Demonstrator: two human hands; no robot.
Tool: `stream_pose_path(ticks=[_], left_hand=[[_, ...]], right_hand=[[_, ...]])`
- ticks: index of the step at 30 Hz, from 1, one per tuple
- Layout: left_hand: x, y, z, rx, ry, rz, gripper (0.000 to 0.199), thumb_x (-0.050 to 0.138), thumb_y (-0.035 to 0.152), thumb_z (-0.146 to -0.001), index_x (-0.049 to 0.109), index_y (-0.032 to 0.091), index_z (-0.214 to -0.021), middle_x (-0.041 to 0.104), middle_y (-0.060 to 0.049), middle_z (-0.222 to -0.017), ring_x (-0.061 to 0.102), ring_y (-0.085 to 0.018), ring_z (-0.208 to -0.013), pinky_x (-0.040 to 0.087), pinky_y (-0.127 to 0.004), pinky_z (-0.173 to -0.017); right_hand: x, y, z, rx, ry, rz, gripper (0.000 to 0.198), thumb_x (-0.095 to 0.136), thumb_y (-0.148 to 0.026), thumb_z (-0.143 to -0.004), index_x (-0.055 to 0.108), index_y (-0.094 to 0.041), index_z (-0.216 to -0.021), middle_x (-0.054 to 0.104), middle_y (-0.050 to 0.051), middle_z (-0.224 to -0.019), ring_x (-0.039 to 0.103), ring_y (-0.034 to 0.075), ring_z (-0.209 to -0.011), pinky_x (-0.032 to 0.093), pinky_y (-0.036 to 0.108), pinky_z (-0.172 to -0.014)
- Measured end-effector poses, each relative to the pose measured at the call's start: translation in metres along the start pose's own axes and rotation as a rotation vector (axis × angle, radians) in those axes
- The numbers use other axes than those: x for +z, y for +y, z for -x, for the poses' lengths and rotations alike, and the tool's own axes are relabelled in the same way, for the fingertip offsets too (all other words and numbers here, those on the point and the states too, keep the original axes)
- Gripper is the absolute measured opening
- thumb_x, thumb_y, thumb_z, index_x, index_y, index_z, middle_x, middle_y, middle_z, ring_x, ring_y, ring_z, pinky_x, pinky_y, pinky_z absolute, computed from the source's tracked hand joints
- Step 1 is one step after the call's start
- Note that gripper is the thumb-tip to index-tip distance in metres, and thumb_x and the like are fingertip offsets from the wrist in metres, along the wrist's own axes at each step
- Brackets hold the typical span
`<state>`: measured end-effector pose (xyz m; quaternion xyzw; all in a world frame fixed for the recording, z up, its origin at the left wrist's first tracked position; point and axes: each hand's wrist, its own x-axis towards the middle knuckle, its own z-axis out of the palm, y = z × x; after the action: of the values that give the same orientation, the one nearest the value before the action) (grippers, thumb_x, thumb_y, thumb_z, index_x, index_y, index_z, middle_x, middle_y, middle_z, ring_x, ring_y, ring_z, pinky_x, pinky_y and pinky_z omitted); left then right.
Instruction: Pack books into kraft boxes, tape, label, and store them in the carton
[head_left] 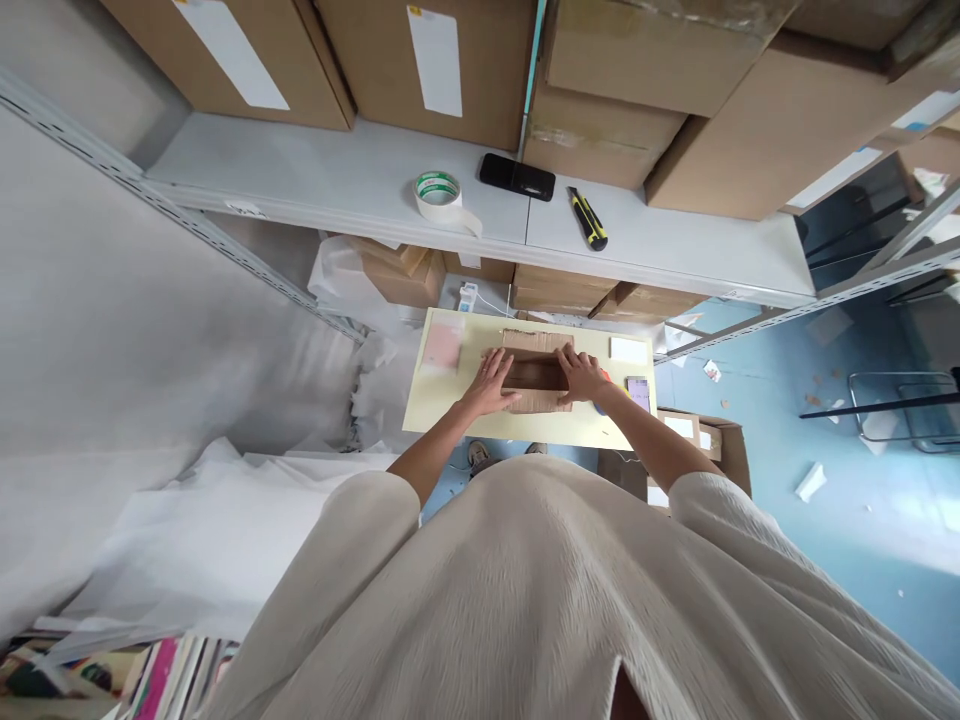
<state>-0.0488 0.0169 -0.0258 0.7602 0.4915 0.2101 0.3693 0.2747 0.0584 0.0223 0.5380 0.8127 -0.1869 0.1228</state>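
Presently, the left hand (491, 381) and right hand (580, 375) are touching opposite ends of the carton (537, 400). Both are resting open-fingered.

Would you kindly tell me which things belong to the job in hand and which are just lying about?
Job, apparently: cardboard box, between left hand and right hand; table beneath.
Seemingly lying about: tape roll, utility knife, white floor scrap.
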Motion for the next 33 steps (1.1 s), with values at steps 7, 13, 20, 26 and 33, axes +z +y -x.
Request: stream_pose_path(ticks=[7,13,20,26,33], left_hand=[[-0.023,-0.025,-0.014,-0.107,0.397,0.321,0.05,0.058,0.045,-0.11,0.066,0.022,-0.154,0.068,-0.018,-0.16,0.071,-0.03,-0.143,0.053,-0.046,-0.127],[-0.072,-0.084,-0.018,-0.562,0.502,0.226,0.037,0.057,0.022,-0.102,0.073,0.022,-0.135,0.08,-0.014,-0.136,0.077,-0.027,-0.126,0.059,-0.042,-0.116],[-0.098,-0.131,-0.015,-0.979,0.343,-0.083,0.042,0.068,0.026,-0.102,0.068,0.015,-0.142,0.071,-0.028,-0.149,0.067,-0.045,-0.144,0.055,-0.057,-0.118],[-0.092,-0.145,-0.03,-0.992,0.268,-0.185,0.036,0.066,0.026,-0.104,0.066,0.018,-0.139,0.068,-0.027,-0.15,0.063,-0.043,-0.145,0.055,-0.056,-0.113],[-0.081,-0.143,-0.042,-1.06,0.254,-0.239,0.038,0.071,0.024,-0.101,0.067,0.018,-0.138,0.066,-0.027,-0.148,0.062,-0.044,-0.144,0.047,-0.058,-0.115]], right_hand=[[-0.006,0.003,0.0,0.013,-0.121,0.191,0.159,0.093,-0.081,-0.072,0.007,-0.014,-0.188,0.0,0.03,-0.193,0.042,0.059,-0.157,0.035,0.067,-0.127],[-0.009,0.002,0.001,0.028,-0.131,0.185,0.159,0.094,-0.078,-0.071,0.006,-0.017,-0.188,-0.003,0.028,-0.193,0.043,0.059,-0.156,0.036,0.067,-0.127],[-0.009,-0.002,0.004,0.033,-0.128,0.199,0.159,0.095,-0.077,-0.07,0.01,-0.011,-0.187,0.0,0.031,-0.192,0.045,0.059,-0.156,0.034,0.066,-0.128],[-0.01,-0.002,0.006,0.043,-0.143,0.196,0.161,0.093,-0.081,-0.071,0.005,-0.012,-0.188,-0.001,0.03,-0.192,0.042,0.061,-0.158,0.034,0.068,-0.129],[-0.013,-0.005,0.007,0.064,-0.171,0.231,0.161,0.093,-0.078,-0.074,0.002,-0.012,-0.188,-0.005,0.029,-0.192,0.042,0.06,-0.158,0.033,0.067,-0.129]])
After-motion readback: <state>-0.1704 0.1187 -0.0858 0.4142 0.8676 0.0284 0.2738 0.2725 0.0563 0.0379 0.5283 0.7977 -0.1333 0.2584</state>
